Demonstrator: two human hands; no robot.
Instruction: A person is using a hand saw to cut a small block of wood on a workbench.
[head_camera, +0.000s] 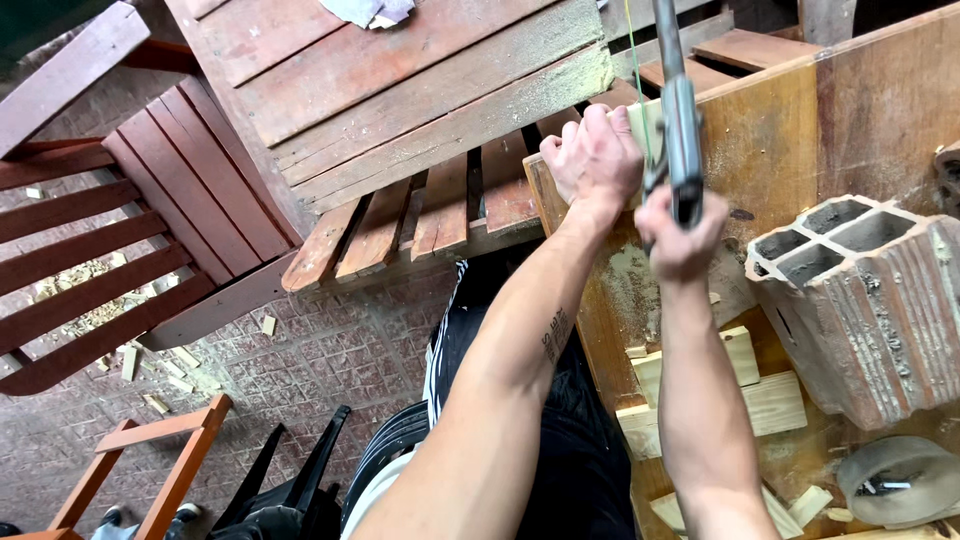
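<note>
2 bare hands work at the far edge of a sawdust-strewn board (800, 130). Left hand (593, 155) is curled into a tight fist, pressing a pale wood piece (645, 118) against the board's upper edge; only a sliver of that piece shows beside the knuckles. Right hand (682, 235) is wrapped fully round the dark handle of a saw (680, 110), whose grey metal frame rises straight up out of view; the blade itself is probably touching the wood piece, though the fingers hide the contact. A thin green cord (636, 60) runs down just beside the saw.

Near the right forearm sit several pale offcuts (765, 400), and further right a hollow clay brick (860, 300) lies on the board, with a tape roll (900, 480) below it. Left of the board stand a slatted table (400, 90) and red slatted chairs (120, 250) on a paved floor (330, 350).
</note>
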